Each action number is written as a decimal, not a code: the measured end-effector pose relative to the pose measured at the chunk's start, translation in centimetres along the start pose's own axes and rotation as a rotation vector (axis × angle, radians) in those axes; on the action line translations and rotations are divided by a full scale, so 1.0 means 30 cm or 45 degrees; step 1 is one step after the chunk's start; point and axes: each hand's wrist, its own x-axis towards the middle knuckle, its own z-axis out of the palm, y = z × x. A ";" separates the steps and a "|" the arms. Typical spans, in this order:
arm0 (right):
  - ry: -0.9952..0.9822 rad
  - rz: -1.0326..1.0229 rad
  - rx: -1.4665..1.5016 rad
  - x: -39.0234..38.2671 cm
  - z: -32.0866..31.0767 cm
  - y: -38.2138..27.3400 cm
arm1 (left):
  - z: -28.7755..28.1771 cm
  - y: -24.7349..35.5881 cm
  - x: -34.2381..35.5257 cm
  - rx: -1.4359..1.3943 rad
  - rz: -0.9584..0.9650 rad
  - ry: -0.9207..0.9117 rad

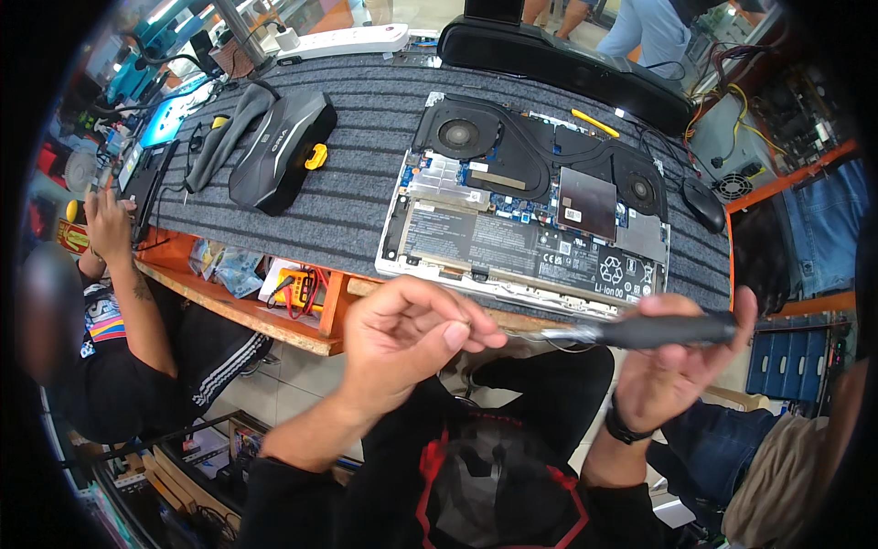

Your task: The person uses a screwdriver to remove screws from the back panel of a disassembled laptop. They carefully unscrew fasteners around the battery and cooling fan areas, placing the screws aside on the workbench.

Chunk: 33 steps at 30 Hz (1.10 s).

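An opened laptop (512, 256) lies on the grey ribbed mat, its two fans, circuit board and wide battery exposed. Below its front edge, my right hand (668, 357) grips a black-handled screwdriver (663, 331), blurred, with the thin metal shaft pointing left. My left hand (412, 334) is closed in a pinch at the far end of that shaft; whatever small thing lies between its fingertips is too small to name. A yellow pry tool (594, 123) rests just behind the laptop. A black zipped case (279, 156) with a yellow piece sits to the left.
A black bar (558, 64) and white power strip (343, 41) line the back; a mouse (702, 203) sits right, near an open metal computer case (732, 137). A co-worker (119, 320) works at far left. A yellow meter (291, 288) lies in the shelf under the bench (238, 320).
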 end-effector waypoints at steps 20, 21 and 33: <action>-0.171 0.153 0.094 -0.038 0.234 0.007 | -0.085 -0.107 -0.046 -0.731 -0.093 0.126; -0.177 0.141 0.098 -0.038 0.237 0.006 | -0.086 -0.107 -0.046 -0.754 -0.093 0.123; -0.229 0.110 0.092 -0.030 0.236 0.013 | -0.104 -0.118 -0.041 -0.776 -0.131 0.135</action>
